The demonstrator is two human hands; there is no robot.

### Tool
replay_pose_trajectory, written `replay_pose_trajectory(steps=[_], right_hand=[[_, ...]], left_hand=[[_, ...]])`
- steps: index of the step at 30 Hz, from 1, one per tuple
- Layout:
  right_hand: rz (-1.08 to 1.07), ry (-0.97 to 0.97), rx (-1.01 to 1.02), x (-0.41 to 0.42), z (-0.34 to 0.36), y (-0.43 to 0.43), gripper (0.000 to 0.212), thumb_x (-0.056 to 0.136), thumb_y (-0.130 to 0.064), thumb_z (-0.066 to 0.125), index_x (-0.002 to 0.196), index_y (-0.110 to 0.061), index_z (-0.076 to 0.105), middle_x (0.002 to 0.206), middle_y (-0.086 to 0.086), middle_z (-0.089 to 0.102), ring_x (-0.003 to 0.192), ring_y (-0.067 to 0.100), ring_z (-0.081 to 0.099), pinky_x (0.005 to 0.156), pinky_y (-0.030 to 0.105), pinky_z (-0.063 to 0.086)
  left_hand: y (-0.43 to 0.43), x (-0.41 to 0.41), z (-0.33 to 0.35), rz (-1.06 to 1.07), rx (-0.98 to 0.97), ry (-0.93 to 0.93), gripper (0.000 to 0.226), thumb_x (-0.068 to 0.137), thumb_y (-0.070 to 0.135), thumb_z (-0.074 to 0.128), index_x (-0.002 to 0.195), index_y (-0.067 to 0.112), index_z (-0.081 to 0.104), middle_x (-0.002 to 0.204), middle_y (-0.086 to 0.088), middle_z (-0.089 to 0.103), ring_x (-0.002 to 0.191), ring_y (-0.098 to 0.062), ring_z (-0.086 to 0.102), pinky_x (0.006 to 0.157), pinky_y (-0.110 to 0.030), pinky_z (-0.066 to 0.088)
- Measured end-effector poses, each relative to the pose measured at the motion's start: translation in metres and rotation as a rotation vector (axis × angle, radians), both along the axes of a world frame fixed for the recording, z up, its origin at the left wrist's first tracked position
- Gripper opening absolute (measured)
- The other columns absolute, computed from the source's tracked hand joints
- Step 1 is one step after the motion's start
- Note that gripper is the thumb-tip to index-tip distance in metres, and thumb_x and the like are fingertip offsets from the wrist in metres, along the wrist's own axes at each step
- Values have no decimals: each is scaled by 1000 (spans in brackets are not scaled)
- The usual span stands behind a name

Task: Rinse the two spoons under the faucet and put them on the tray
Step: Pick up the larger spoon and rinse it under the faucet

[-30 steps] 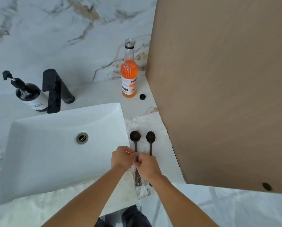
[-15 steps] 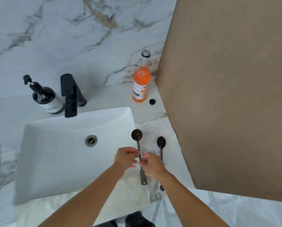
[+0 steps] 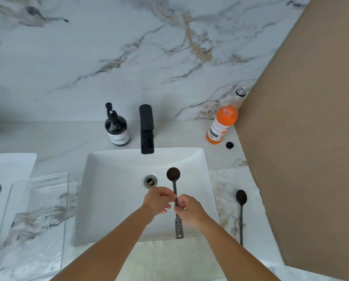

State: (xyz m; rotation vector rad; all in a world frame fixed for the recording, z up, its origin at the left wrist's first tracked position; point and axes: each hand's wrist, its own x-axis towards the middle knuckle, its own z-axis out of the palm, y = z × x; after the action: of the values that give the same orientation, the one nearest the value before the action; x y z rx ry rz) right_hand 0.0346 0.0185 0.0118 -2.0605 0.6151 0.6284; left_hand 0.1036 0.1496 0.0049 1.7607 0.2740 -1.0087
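Marble counter, white sink [image 3: 112, 199]. Left hand [image 3: 156, 201] and right hand [image 3: 189, 210] both pinch one spoon [image 3: 174, 191] mid-handle over the basin, bowl toward 12 o'clock under the dry faucet [image 3: 146, 128], presumably for rinsing. Second spoon [image 3: 241, 207] lies at 3 o'clock; clear tray [image 3: 48, 179] waits at 9.

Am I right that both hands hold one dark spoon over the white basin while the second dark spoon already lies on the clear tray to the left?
Not quite. The head view shows both hands, left hand and right hand, holding one dark spoon over the white basin, but the second dark spoon lies on the marble counter right of the basin, not on the clear tray, which holds no spoon.
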Motion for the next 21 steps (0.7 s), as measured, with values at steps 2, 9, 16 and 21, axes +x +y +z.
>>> replay_pose_trajectory(steps=[2, 9, 16, 21], right_hand=[[3, 7, 41, 6, -1, 10, 5, 91, -16, 57, 87, -17, 53, 82, -1, 61, 58, 7, 52, 50, 17, 36], [-19, 52, 175, 26, 1, 32, 22, 92, -12, 54, 73, -20, 49, 66, -3, 54, 46, 9, 42, 45, 21, 31], [-40, 66, 209, 41, 8, 37, 23, 93, -9, 53, 73, -18, 48, 65, 2, 50, 47, 16, 39, 45, 25, 29], [-34, 64, 230, 41, 7, 36, 21, 93, -8, 52, 74, -16, 47, 66, 5, 50, 48, 19, 37, 45, 25, 30]], left_hand=[[16, 15, 5, -25, -2, -2, 5, 85, 12, 71, 83, 15, 75, 77, 2, 73, 59, -13, 65, 51, -23, 50], [51, 112, 61, 422, 4, -331, 33, 100, 37, 44, 85, 14, 63, 80, -4, 70, 57, -19, 62, 50, -28, 50], [23, 136, 96, 217, -56, -257, 48, 101, 42, 42, 82, 7, 70, 73, -8, 70, 39, -15, 54, 39, -22, 44], [3, 142, 110, 325, -205, -101, 46, 100, 42, 49, 81, 3, 64, 66, -9, 66, 33, -11, 50, 33, -18, 36]])
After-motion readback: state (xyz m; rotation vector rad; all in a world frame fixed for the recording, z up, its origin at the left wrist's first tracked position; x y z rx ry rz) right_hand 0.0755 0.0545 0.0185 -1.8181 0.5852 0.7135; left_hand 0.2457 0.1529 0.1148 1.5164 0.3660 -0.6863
